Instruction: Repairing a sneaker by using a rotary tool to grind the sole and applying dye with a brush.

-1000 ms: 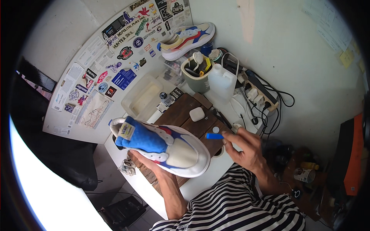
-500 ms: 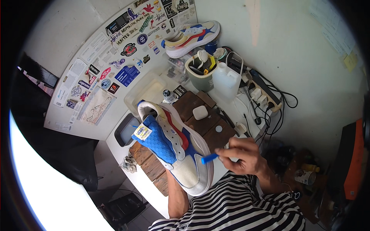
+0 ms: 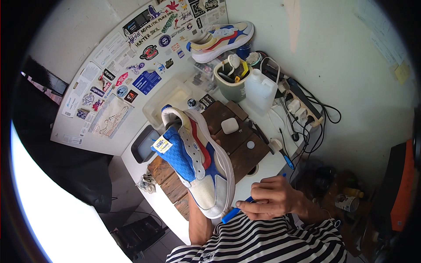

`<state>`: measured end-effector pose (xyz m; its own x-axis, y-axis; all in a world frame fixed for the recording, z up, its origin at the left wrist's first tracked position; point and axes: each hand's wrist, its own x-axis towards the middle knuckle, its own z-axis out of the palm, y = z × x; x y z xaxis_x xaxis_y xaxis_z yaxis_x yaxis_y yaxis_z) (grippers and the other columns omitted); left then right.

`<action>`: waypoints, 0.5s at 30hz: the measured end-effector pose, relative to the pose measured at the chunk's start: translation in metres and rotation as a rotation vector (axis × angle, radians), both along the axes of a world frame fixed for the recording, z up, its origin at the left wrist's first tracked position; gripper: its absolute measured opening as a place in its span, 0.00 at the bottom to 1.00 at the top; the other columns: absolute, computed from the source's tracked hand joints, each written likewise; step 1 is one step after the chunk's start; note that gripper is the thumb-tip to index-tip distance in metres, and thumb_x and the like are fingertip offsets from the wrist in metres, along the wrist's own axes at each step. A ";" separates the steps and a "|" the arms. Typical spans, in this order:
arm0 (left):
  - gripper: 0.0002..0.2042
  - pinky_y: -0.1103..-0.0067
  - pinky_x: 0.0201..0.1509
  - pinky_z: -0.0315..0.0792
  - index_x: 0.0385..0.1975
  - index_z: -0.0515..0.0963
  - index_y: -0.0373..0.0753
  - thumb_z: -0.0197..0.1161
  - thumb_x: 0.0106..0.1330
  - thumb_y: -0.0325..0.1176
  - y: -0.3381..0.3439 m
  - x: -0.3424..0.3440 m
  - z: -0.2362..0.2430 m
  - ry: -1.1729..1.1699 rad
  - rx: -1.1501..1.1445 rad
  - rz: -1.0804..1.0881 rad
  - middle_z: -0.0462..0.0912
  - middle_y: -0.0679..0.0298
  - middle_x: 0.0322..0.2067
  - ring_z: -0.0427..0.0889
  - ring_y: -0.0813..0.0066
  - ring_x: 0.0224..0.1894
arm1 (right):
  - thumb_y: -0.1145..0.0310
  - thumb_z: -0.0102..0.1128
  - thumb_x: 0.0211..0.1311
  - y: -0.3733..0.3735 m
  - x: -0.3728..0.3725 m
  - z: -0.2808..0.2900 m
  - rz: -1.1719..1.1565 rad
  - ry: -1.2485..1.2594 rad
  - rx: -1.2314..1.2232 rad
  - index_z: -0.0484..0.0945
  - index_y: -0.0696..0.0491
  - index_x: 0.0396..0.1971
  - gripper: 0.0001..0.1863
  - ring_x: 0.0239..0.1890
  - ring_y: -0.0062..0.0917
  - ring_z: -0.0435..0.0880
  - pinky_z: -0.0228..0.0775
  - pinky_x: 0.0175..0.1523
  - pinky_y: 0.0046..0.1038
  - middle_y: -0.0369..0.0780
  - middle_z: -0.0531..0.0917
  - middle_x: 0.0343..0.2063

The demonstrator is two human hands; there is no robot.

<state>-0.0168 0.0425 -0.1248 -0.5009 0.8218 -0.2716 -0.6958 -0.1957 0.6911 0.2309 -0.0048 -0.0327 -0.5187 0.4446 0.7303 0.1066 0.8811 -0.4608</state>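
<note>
A blue, cream, white and red sneaker (image 3: pixel 204 166) without laces is held up over the table, toe toward me. My left hand is mostly hidden behind it; the left forearm (image 3: pixel 200 223) rises from below and the hand supports the shoe from underneath. My right hand (image 3: pixel 272 197) is closed around a slim blue brush (image 3: pixel 231 215). Its bristle end is at the sole edge by the toe, and the handle's far end sticks out above my knuckles. The matching sneaker (image 3: pixel 223 41) rests at the back of the table.
Dark wooden boards (image 3: pixel 243 147) lie under the shoe, with a white square case (image 3: pixel 229 126) on them. Behind stand a tool bucket (image 3: pixel 232 87) and a white jug (image 3: pixel 260 92). A power strip (image 3: pixel 307 103) with cables is at right. A crumpled cloth (image 3: pixel 147 183) lies left.
My right hand has moved down with the brush, from beside the forefoot to the toe tip. The sneaker has shifted slightly left and up. A blue-handled brush on the table has come into sight.
</note>
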 end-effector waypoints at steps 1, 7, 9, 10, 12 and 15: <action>0.33 0.65 0.64 0.80 0.69 0.70 0.46 0.34 0.82 0.64 0.002 -0.001 0.000 -0.001 -0.002 -0.005 0.81 0.58 0.59 0.83 0.61 0.57 | 0.75 0.76 0.51 0.003 0.003 0.000 -0.002 0.009 -0.031 0.90 0.47 0.41 0.15 0.16 0.16 0.67 0.59 0.19 0.22 0.29 0.67 0.19; 0.33 0.65 0.64 0.80 0.69 0.70 0.46 0.34 0.82 0.64 0.004 0.012 -0.007 -0.018 0.001 -0.032 0.81 0.58 0.59 0.83 0.61 0.57 | 0.70 0.76 0.54 0.028 0.015 -0.012 -0.181 -0.093 0.007 0.88 0.47 0.43 0.15 0.20 0.14 0.72 0.70 0.21 0.20 0.28 0.70 0.23; 0.32 0.65 0.64 0.80 0.69 0.70 0.46 0.34 0.82 0.64 0.004 0.007 -0.007 -0.021 -0.002 -0.027 0.81 0.58 0.59 0.83 0.61 0.57 | 0.70 0.77 0.53 0.005 0.005 -0.003 -0.012 -0.056 0.020 0.88 0.45 0.47 0.18 0.20 0.14 0.72 0.70 0.21 0.19 0.28 0.69 0.23; 0.32 0.65 0.64 0.80 0.69 0.70 0.46 0.34 0.82 0.64 0.011 0.007 -0.007 -0.025 -0.003 -0.036 0.81 0.58 0.59 0.83 0.61 0.57 | 0.70 0.77 0.53 0.004 0.004 -0.003 -0.016 -0.059 0.018 0.88 0.45 0.47 0.18 0.20 0.14 0.72 0.70 0.21 0.19 0.28 0.69 0.23; 0.32 0.65 0.64 0.80 0.69 0.70 0.46 0.34 0.82 0.64 -0.004 0.004 -0.012 -0.029 -0.008 -0.047 0.81 0.58 0.59 0.83 0.61 0.57 | 0.70 0.77 0.53 0.004 0.003 -0.003 0.016 -0.060 0.007 0.89 0.45 0.47 0.19 0.20 0.13 0.72 0.70 0.21 0.20 0.28 0.70 0.24; 0.32 0.65 0.64 0.80 0.69 0.70 0.46 0.34 0.83 0.64 0.019 0.009 -0.009 -0.044 0.002 -0.066 0.81 0.58 0.59 0.83 0.61 0.57 | 0.71 0.76 0.53 0.028 0.016 -0.025 -0.168 -0.101 -0.006 0.89 0.45 0.47 0.19 0.20 0.14 0.73 0.71 0.21 0.20 0.28 0.70 0.24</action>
